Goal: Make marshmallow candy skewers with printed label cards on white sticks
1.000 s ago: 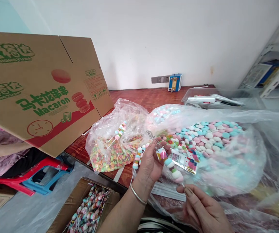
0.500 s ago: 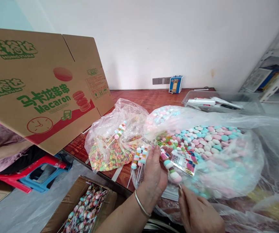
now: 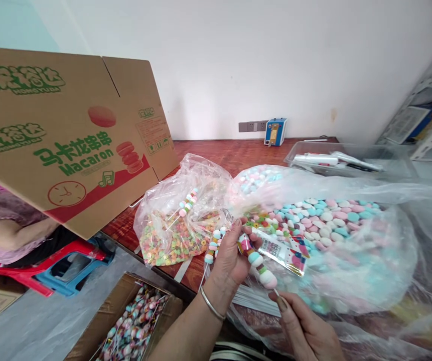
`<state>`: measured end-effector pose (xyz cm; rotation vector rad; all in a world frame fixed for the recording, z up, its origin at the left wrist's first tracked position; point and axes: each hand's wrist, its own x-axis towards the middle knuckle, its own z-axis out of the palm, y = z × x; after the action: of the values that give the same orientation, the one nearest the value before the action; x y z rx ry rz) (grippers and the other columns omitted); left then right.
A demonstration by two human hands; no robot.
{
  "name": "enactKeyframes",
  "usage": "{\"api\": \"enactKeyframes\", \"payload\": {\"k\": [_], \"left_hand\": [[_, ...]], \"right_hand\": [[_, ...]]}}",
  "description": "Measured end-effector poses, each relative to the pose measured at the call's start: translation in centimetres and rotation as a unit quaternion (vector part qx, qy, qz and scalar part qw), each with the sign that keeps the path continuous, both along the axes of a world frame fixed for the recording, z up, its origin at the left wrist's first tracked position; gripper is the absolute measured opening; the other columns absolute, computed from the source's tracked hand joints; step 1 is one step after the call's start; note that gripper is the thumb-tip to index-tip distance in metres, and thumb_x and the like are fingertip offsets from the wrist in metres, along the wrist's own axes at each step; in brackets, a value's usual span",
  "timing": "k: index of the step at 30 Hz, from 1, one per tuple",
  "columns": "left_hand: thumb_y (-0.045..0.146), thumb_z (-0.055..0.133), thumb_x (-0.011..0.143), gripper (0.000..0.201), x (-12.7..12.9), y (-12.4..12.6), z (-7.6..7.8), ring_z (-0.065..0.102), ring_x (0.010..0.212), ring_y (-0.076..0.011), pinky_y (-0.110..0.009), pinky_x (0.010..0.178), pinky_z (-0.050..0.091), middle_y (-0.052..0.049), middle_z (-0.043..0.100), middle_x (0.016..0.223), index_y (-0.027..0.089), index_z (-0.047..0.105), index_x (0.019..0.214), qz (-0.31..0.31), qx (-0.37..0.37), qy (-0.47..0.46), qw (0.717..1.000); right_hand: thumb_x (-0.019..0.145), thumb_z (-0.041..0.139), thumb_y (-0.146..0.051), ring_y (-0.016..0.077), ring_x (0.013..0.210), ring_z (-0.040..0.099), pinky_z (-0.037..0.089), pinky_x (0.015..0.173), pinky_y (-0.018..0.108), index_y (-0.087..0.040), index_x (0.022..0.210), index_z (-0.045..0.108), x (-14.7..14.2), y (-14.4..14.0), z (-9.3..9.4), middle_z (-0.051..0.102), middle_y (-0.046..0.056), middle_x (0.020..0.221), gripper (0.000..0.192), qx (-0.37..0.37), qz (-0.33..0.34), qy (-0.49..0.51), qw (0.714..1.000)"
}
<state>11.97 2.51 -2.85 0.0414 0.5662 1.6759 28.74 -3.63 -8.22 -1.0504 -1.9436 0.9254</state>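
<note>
A candy skewer [image 3: 263, 268] of pink, white, blue and green sweets on a white stick slants between my hands. My left hand [image 3: 233, 258] is closed around its upper end, where something shiny and red-purple shows. With thumb and fingertips, my right hand [image 3: 306, 323] pinches the stick below the lowest sweet. Just right of my left hand lies a printed clear wrapper [image 3: 285, 253], over a plastic bag of pastel sweets [image 3: 326, 223]. Other finished skewers [image 3: 213, 245] rest left of my left hand, partly hidden by it. White sticks [image 3: 255, 300] lie under the skewer.
A bag of ring-shaped sweets [image 3: 174, 238] with skewers on top stands left. A large cardboard box [image 3: 99, 115] rises behind it; an open carton [image 3: 97, 311] of skewers sits below. At the back are a blue device [image 3: 275, 133] and clear tray [image 3: 298, 150]. A person [image 3: 12, 230] sits left.
The view has shifted slightly. My hands, still on the skewer, have moved a little left and down. My left forearm now covers more of the skewers beside it; more white sticks show.
</note>
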Motion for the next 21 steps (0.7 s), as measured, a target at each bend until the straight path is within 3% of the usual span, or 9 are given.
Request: {"api": "enactKeyframes", "payload": {"k": [5, 9, 12, 17, 19, 21], "left_hand": [[0.028, 0.082, 0.068, 0.031, 1.0, -0.3, 0.3, 0.055, 0.057, -0.0068, -0.018, 0.057, 0.050, 0.002, 0.059, 0.070, 0.014, 0.065, 0.089, 0.019, -0.013, 0.037, 0.999], [0.029, 0.083, 0.067, 0.032, 1.5, -0.8, 0.1, 0.056, 0.057, -0.0075, -0.020, 0.058, 0.049, 0.002, 0.058, 0.070, 0.014, 0.064, 0.088, 0.013, -0.006, 0.036, 0.999], [0.028, 0.079, 0.072, 0.027, 1.6, -1.1, -0.2, 0.056, 0.058, -0.0085, -0.023, 0.063, 0.051, 0.000, 0.059, 0.070, 0.014, 0.063, 0.089, 0.012, -0.036, 0.011, 0.999], [0.031, 0.071, 0.081, 0.022, 1.5, -1.2, -0.4, 0.058, 0.063, -0.0100, -0.025, 0.067, 0.054, -0.001, 0.059, 0.071, 0.014, 0.062, 0.090, 0.009, -0.050, -0.016, 0.999], [0.033, 0.069, 0.083, 0.023, 1.4, -1.3, -0.4, 0.059, 0.063, -0.0106, -0.026, 0.068, 0.055, -0.001, 0.060, 0.071, 0.014, 0.062, 0.093, 0.010, -0.051, -0.012, 0.999], [0.036, 0.068, 0.083, 0.026, 1.5, -1.4, -0.6, 0.060, 0.064, -0.0112, -0.027, 0.069, 0.055, -0.002, 0.060, 0.072, 0.013, 0.063, 0.094, -0.006, -0.041, -0.007, 0.999]], "right_hand": [[0.097, 0.046, -0.040, 0.0179, 0.070, 0.071, 0.055, 0.061, 0.020, -0.020, 0.106, 0.065, -0.5, 0.1, -0.4, 0.075, 0.006, 0.089, 0.029, 0.020, -0.016, 0.001, 1.000], [0.099, 0.045, -0.036, 0.0168, 0.065, 0.071, 0.055, 0.058, 0.020, -0.020, 0.107, 0.064, -0.7, 0.2, -1.1, 0.076, 0.006, 0.087, 0.027, 0.104, -0.023, -0.033, 0.994], [0.100, 0.043, -0.033, 0.0185, 0.066, 0.072, 0.055, 0.060, 0.024, -0.018, 0.109, 0.063, -0.8, 0.5, -1.7, 0.076, 0.007, 0.086, 0.027, 0.218, -0.044, -0.072, 0.972], [0.100, 0.047, -0.027, 0.0185, 0.055, 0.065, 0.049, 0.058, 0.030, -0.012, 0.110, 0.063, -1.3, 1.0, -1.7, 0.075, 0.010, 0.079, 0.024, 0.382, -0.086, -0.138, 0.910], [0.098, 0.051, -0.025, 0.0181, 0.052, 0.063, 0.047, 0.058, 0.030, -0.011, 0.109, 0.064, -1.4, 1.1, -1.4, 0.075, 0.009, 0.075, 0.022, 0.416, -0.092, -0.138, 0.894], [0.097, 0.053, -0.024, 0.0179, 0.052, 0.062, 0.046, 0.058, 0.030, -0.012, 0.110, 0.064, -1.5, 1.1, -1.1, 0.075, 0.009, 0.076, 0.021, 0.400, -0.095, -0.130, 0.902]]}}
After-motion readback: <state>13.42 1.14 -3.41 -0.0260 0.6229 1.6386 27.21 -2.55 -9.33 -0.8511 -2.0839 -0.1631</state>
